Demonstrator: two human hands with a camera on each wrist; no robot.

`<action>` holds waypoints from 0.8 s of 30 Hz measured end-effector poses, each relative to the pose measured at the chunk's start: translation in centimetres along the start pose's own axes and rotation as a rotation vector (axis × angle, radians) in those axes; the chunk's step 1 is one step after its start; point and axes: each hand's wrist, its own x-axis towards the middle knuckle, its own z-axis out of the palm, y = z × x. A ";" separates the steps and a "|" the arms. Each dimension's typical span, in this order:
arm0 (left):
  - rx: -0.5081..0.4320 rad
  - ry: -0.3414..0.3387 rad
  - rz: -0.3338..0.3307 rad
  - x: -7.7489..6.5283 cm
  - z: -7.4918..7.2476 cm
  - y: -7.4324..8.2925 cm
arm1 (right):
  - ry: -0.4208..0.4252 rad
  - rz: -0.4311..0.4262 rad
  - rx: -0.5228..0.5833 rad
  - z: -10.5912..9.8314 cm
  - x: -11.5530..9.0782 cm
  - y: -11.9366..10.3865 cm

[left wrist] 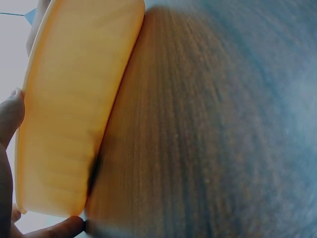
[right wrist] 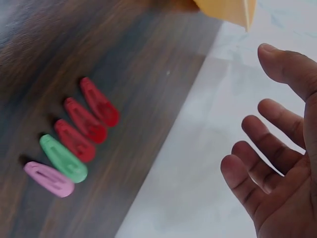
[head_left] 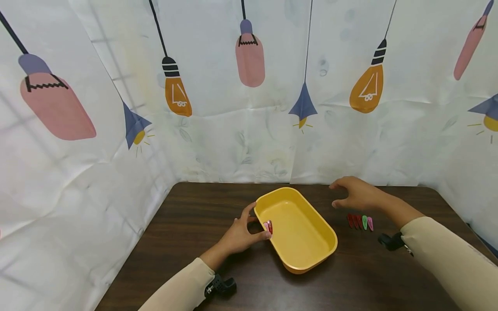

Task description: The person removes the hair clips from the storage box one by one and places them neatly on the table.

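Note:
A yellow plastic tray (head_left: 301,235) sits at an angle on the table. My left hand (head_left: 242,235) grips its left side, with the thumb at the rim and a finger reaching toward the far left corner. Close to that thumb, a pink and a red hair clip (head_left: 270,227) are at the tray's left edge; whether they are fastened to the rim I cannot tell. The right hand (head_left: 359,194) hovers right of the tray, fingers loosely bent and holding nothing. Below it lies a row of snap hair clips: several red ones (right wrist: 85,120), a green one (right wrist: 63,158) and a pink one (right wrist: 49,179).
Dark wood-grain table (head_left: 186,242) extends around the tray. A white curtain (head_left: 218,147) printed with hanging lamps encloses the table's back and sides. Dark straps with small devices sit on both wrists over beige sleeves (head_left: 447,250).

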 end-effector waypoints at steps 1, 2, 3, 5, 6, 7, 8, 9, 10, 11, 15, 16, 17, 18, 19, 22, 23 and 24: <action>0.000 -0.001 0.001 0.0 0.0 0.0 | -0.002 -0.001 0.002 -0.1 0.3 -0.2; 0.001 0.000 0.001 0.0 0.0 0.0 | -0.006 0.001 0.007 -0.1 0.5 -0.4; 0.001 0.001 0.002 0.0 0.0 0.0 | -0.009 0.002 0.013 -0.2 0.7 -0.6; -0.001 0.000 0.004 0.0 0.0 0.0 | -0.019 -0.003 0.022 -0.2 1.2 -0.9; -0.002 0.000 0.005 0.0 0.0 0.0 | -0.024 -0.005 0.027 -0.2 1.3 -1.1; -0.003 0.001 0.007 0.0 0.0 0.0 | -0.028 -0.008 0.028 -0.2 1.5 -1.2; -0.004 0.000 0.008 0.0 -0.1 0.1 | -0.030 -0.012 0.032 -0.2 1.7 -1.4; -0.006 0.000 0.009 0.0 -0.1 0.1 | -0.031 -0.016 0.033 -0.2 1.8 -1.5; -0.007 0.000 0.009 0.0 0.0 0.1 | -0.033 -0.021 0.033 -0.1 1.9 -1.6; -0.007 -0.001 0.008 0.0 0.0 0.1 | -0.034 -0.023 0.036 -0.1 2.1 -1.7; -0.011 -0.003 0.004 0.0 0.0 0.1 | -0.032 -0.040 0.028 0.0 2.5 -2.3; -0.011 -0.003 0.004 0.0 0.0 0.1 | -0.032 -0.047 0.023 0.1 2.7 -2.4; -0.011 -0.004 0.005 0.0 0.0 0.1 | -0.032 -0.053 0.022 0.1 2.8 -2.6; -0.010 -0.005 0.005 0.0 0.0 0.1 | -0.032 -0.059 0.015 0.2 2.9 -2.8; -0.011 -0.005 0.007 0.0 0.0 0.1 | -0.033 -0.062 0.015 0.2 3.1 -3.0; -0.008 -0.007 0.010 0.0 0.0 0.1 | -0.037 -0.068 0.009 0.5 3.6 -3.6; -0.008 -0.008 0.011 0.0 0.0 0.1 | -0.037 -0.073 0.007 0.6 3.7 -3.7; -0.006 -0.008 0.011 0.0 0.0 0.1 | -0.036 -0.076 0.004 0.7 3.9 -3.9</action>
